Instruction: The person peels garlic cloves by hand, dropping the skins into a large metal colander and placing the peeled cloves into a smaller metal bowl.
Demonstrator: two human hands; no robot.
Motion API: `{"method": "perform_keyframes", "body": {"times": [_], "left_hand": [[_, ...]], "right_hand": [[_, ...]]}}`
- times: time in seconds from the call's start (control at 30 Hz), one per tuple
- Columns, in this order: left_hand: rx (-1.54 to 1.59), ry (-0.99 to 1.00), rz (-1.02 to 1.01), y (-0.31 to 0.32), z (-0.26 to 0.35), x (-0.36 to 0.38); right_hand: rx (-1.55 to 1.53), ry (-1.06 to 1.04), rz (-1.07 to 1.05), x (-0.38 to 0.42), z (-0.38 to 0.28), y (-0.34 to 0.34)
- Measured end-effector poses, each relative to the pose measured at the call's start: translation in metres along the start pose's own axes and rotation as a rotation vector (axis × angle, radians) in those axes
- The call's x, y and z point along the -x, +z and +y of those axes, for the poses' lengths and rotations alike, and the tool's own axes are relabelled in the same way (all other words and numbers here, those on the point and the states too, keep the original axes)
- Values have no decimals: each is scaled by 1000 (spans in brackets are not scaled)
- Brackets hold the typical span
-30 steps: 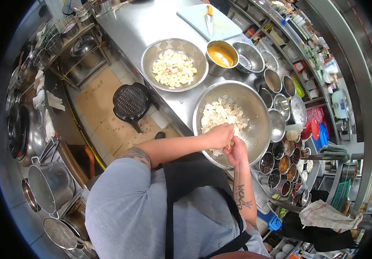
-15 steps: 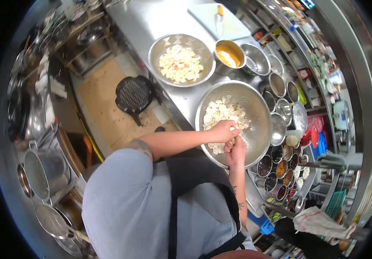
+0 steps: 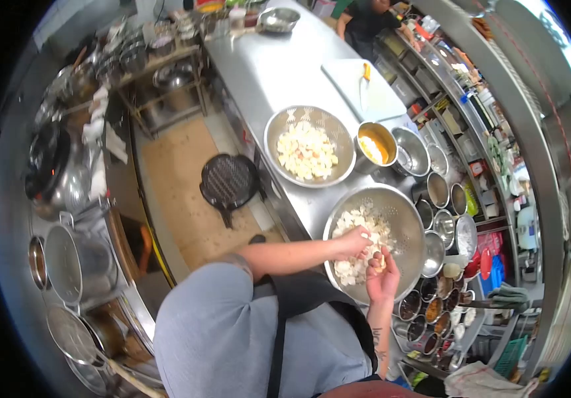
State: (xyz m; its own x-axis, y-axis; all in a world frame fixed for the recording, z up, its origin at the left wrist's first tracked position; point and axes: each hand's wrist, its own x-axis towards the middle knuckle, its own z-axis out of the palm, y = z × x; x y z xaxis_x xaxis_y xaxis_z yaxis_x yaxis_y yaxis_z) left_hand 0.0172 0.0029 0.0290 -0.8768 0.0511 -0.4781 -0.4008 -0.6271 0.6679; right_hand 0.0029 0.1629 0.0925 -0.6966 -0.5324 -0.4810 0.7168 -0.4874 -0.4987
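Observation:
Over the large perforated metal colander, my left hand is closed, with something pale at its fingertips too small to make out. Just to its right, my right hand has its palm turned up and its fingers curled round a small pale food piece. Under both hands, white, flaky pieces fill the left part of the colander. A second colander beyond it holds pale yellow chunks.
A pot with orange contents and several metal bowls stand close right of the colanders. Farther back lies a cutting board with an orange-handled knife. A person is behind the counter. A black stool-like object is on the floor.
The view has shifted, so the counter sits lower and farther right, and a person shows at the top. My hands have moved slightly apart, and my right hand's fingers have turned up.

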Motion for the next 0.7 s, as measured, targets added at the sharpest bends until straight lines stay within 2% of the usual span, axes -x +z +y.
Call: {"method": "perform_keyframes", "body": {"times": [0.03, 0.13, 0.27, 0.37, 0.4, 0.43, 0.5, 0.53, 0.6, 0.67, 0.7], "left_hand": [[48, -6, 32, 1, -2, 0], [106, -89, 103, 0, -5, 1], [-399, 76, -206, -5, -9, 11], [-448, -2, -217, 14, 26, 47], [-429, 46, -267, 14, 23, 43], [-371, 50, -262, 14, 21, 38], [-252, 46, -257, 14, 14, 31], [-344, 50, -285, 7, 16, 28], [-300, -16, -92, -9, -15, -4], [-282, -20, -80, -14, -4, 0], [-188, 144, -97, -17, -12, 0]], "right_hand": [[-39, 2, 5, -2, -3, 8], [-258, 177, -269, -40, -9, 6], [50, 153, -224, -79, 13, 67], [151, 179, -139, -103, 31, 131], [139, 179, -81, -100, 34, 162], [165, 164, -131, -109, 34, 172], [213, 131, -218, -120, 28, 175], [243, 111, -191, -124, 26, 167], [298, 68, -113, -128, 22, 141], [312, 17, -169, -103, 8, 124], [317, -13, -174, -86, -3, 112]]}}
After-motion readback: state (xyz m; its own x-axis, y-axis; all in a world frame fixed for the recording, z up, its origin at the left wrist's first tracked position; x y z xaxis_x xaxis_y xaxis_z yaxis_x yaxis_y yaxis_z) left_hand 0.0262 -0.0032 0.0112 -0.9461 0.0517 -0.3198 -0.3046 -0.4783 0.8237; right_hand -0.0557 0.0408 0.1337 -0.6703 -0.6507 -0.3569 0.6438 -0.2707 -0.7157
